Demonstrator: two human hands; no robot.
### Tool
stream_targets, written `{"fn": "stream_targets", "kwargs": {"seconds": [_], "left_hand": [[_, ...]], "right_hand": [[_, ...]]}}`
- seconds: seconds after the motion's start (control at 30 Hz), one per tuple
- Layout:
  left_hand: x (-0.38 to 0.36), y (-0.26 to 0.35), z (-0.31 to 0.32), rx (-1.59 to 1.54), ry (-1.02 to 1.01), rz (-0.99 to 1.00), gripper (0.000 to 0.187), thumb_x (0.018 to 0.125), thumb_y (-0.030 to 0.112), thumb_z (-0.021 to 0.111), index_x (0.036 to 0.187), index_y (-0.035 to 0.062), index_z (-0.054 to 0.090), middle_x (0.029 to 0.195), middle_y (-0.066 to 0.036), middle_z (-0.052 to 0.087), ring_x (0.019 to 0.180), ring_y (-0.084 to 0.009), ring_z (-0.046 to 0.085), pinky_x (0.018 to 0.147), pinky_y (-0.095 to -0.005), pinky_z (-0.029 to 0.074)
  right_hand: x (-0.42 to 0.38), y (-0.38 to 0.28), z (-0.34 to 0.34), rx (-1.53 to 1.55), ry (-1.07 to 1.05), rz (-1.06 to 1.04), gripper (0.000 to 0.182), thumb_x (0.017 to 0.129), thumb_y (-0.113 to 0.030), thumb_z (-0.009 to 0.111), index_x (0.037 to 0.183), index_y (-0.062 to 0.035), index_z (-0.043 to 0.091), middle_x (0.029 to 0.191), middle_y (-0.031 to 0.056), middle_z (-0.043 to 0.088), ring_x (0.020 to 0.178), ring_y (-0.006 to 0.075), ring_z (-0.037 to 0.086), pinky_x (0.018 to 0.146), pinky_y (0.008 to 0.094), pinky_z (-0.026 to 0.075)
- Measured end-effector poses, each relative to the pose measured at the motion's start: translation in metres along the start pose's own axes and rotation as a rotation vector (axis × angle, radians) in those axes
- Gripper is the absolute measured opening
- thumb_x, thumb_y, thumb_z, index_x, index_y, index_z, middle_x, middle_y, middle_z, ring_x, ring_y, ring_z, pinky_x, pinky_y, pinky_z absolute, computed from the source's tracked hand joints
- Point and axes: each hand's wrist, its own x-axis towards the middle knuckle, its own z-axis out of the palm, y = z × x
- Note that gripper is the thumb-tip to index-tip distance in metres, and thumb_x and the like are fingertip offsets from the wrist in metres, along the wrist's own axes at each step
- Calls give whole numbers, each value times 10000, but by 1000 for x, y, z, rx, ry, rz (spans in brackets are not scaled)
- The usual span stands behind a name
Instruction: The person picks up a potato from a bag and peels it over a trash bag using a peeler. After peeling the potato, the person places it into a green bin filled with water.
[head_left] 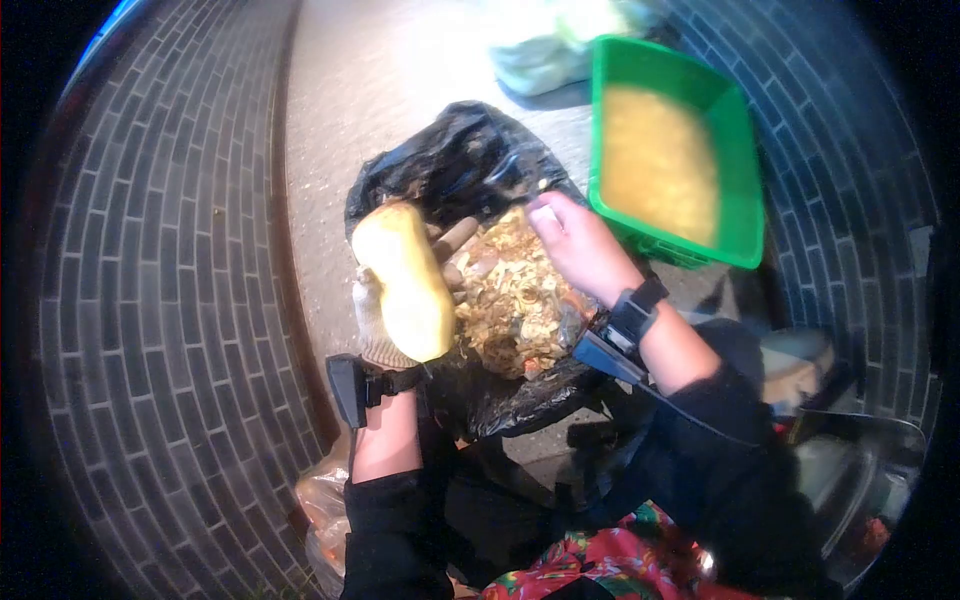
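A peeled, pale yellow butternut squash (405, 285) rests in my left hand (373, 320), which wears a knitted glove. The gloved fingers wrap behind the squash and partly show at its right side. My right hand (575, 235) is bare and closed, just right of the squash over the far edge of the scraps. A small yellowish bit shows by its fingertips; what it grips is hidden. Below both hands, a black plastic bag (470, 150) lies spread, filled with a heap of peelings and scraps (515, 300).
A green crate (745, 170) filled with yellow pieces stands at the upper right. Beyond it lies a pale plastic bag (545, 65). Brick walls (170, 250) rise on both sides. A clear bag (325, 510) with orange contents sits at lower left, and a metal basin (880, 470) at lower right.
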Motion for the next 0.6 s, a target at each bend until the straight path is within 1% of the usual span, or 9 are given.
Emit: {"fn": "stream_targets", "kwargs": {"seconds": [0.1, 0.13, 0.23, 0.3, 0.37, 0.4, 0.43, 0.47, 0.6], "left_hand": [[-2, 2, -2, -72, -4, -19, 818, 843, 575, 603, 1417, 47, 354, 1456, -300, 310, 979, -311, 646, 692, -318, 597], [-1, 1, -2, -143, -43, -49, 819, 841, 567, 610, 1419, 50, 350, 1486, -308, 250, 979, -312, 647, 723, -333, 597], [2, 2, 1, -45, -63, -30, 812, 836, 552, 626, 1412, 45, 360, 1508, -325, 169, 981, -308, 647, 733, -345, 596], [4, 1, -1, -117, -52, -31, 803, 822, 496, 669, 1391, 14, 374, 1511, -309, 173, 991, -359, 642, 763, -376, 599], [6, 1, -9, -171, -76, -61, 820, 805, 460, 713, 1404, 26, 358, 1510, -259, 232, 1069, -419, 607, 828, -420, 592], [5, -1, 3, 22, 30, -9, 797, 842, 547, 611, 1405, 38, 368, 1483, -280, 278, 987, -349, 641, 783, -387, 592], [3, -3, 15, 211, 140, 49, 797, 880, 635, 509, 1406, 51, 378, 1456, -302, 325, 904, -279, 675, 739, -354, 591], [3, -2, 5, 232, 188, 1, 858, 837, 656, 559, 1432, 83, 328, 1414, -242, 403, 1147, -423, 555, 871, -401, 565], [13, -9, 4, -100, 348, 18, 751, 892, 674, 426, 1370, 96, 431, 1206, -151, 594, 1060, -283, 620, 858, -367, 548]], "right_hand": [[-7, -19, -2, 184, -451, 396, 287, 964, -262, 500, 1054, -4, 589, 856, 200, 670, 789, 358, 660, 726, 429, 509], [-4, 1, 14, 5, -93, -13, 280, 968, -274, 513, 1038, -13, 586, 757, 138, 641, 639, 259, 622, 647, 394, 508], [-2, -6, 2, 155, -200, 104, 279, 966, -261, 508, 1085, -15, 565, 769, 135, 644, 634, 257, 621, 648, 386, 519], [-3, -18, 2, 256, -476, 353, 277, 959, -245, 501, 1125, -27, 543, 858, 202, 665, 750, 357, 658, 685, 430, 514], [-4, 2, 11, -262, 39, 62, 277, 955, -245, 502, 1141, -42, 534, 933, 228, 662, 865, 405, 641, 729, 453, 502], [-1, -2, 10, -123, 100, -32, 281, 956, -262, 510, 1152, -64, 541, 928, 214, 666, 849, 404, 641, 723, 454, 501], [1, -6, 9, -70, 79, -95, 290, 958, -246, 501, 1185, -70, 544, 945, 213, 666, 880, 394, 642, 755, 445, 501], [1, -11, 7, -20, 17, -112, 296, 960, -236, 497, 1199, -69, 547, 974, 214, 656, 900, 389, 637, 769, 438, 499], [-10, -14, 12, -32, -120, -316, 310, 957, -205, 491, 1226, -61, 550, 1075, 199, 621, 955, 373, 621, 802, 411, 495]]}}
